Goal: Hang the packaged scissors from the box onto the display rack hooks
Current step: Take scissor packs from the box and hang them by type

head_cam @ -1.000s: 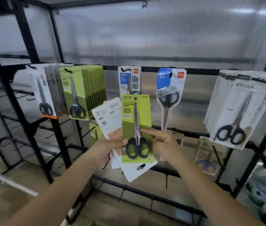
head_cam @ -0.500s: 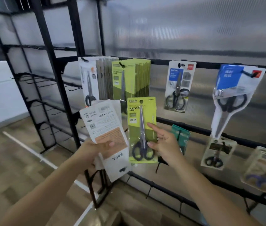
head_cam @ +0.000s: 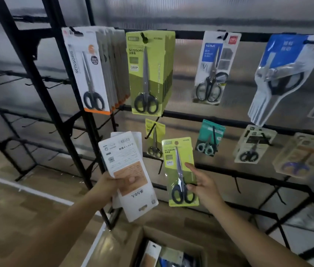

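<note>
At 6 o'clock of the view, low against the display rack [head_cam: 87,120], your right hand [head_cam: 203,185] pinches a green scissors pack [head_cam: 180,171] by its right edge, thumb on the face, fingers behind. Your left hand [head_cam: 112,186] at 8 o'clock grips a fanned stack of white packs [head_cam: 128,170], backs toward you, hang holes pointing down.

Handling, as a judgement: the pack is a flat card with a plastic blister, light, fairly stiff, and weighted toward the handles at the bottom. The glossy face may slip under a light pinch. Hold it at mid-height on the edge, as now, or move higher toward the hang hole [head_cam: 182,143] so that you can steer it onto a hook. The matching green packs [head_cam: 148,72] hang at 12 o'clock, and that hook looks nearly full.

Against the frame half a second back: the green pack sits lower and further right, well apart from the white stack, where it was just beside it. The view has dipped, so the open cardboard box [head_cam: 169,249] with more packs now shows at the bottom edge. Both grips are unchanged.
</note>
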Demonstrator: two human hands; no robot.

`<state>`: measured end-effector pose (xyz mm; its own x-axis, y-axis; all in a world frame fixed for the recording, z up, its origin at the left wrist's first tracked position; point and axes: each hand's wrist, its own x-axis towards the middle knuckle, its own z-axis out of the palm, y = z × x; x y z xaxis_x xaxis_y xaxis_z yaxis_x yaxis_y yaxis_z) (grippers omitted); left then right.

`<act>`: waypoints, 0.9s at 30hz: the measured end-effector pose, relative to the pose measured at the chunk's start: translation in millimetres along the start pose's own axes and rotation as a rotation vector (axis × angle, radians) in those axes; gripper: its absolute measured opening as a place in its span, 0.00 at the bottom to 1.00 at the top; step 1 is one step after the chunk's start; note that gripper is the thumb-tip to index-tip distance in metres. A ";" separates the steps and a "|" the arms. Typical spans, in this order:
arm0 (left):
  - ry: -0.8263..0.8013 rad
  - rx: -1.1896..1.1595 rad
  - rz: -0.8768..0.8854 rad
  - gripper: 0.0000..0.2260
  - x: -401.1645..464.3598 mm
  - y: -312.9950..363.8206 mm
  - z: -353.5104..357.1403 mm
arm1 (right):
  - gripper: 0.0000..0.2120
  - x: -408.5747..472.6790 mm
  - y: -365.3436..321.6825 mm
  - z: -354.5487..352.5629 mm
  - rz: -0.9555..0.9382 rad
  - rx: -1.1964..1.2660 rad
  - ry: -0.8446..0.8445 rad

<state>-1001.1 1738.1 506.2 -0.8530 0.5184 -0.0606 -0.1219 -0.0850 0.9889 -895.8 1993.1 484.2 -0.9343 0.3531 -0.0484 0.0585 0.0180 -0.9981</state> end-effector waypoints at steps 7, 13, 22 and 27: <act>0.001 -0.024 -0.048 0.16 15.7 3.7 -17.8 | 0.36 10.6 -4.8 52.3 -0.022 -0.050 -0.047; 0.049 -0.023 -0.106 0.15 22.6 9.0 -48.3 | 0.32 29.5 -3.5 84.5 -0.059 -0.101 0.015; -0.021 -0.022 -0.121 0.15 32.1 16.9 -79.8 | 0.32 56.4 2.0 112.2 0.023 -0.183 0.223; -0.068 -0.015 -0.151 0.17 38.5 23.0 -85.9 | 0.34 115.7 -35.8 118.4 0.193 -0.184 0.243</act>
<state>-1080.4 1683.0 515.0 -0.7884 0.5823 -0.1985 -0.2543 -0.0148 0.9670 -1047.6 1922.6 509.9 -0.7902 0.5784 -0.2028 0.3088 0.0899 -0.9469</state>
